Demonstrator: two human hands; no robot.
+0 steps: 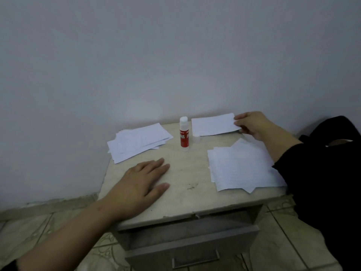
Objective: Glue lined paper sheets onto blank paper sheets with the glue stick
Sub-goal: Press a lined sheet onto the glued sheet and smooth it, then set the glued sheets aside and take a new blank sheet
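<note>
Here, a person works at a small pale bench [183, 194] set against a plain wall [156, 55], one drawer [193, 249] beneath it pulled partly open. The left hand [139, 187] lies flat on the bench top, fingers straight and together, holding nothing. The right hand [252, 125], reaching from a black sleeve [320, 173], pinches the right edge of a single paper sheet [214, 125] at the far side of the bench, thumb below and fingers above. A red-and-white glue stick [184, 134] stands upright near the middle back, uncapped, its clear cap [196, 138] resting just beside it and partly under the held sheet. A loose pile of blank sheets [137, 141] lies to the left of the glue stick; a fanned pile of lined sheets [242, 167] lies to the right, nearer the front edge. Patterned tiles [39, 227] cover the floor.
</note>
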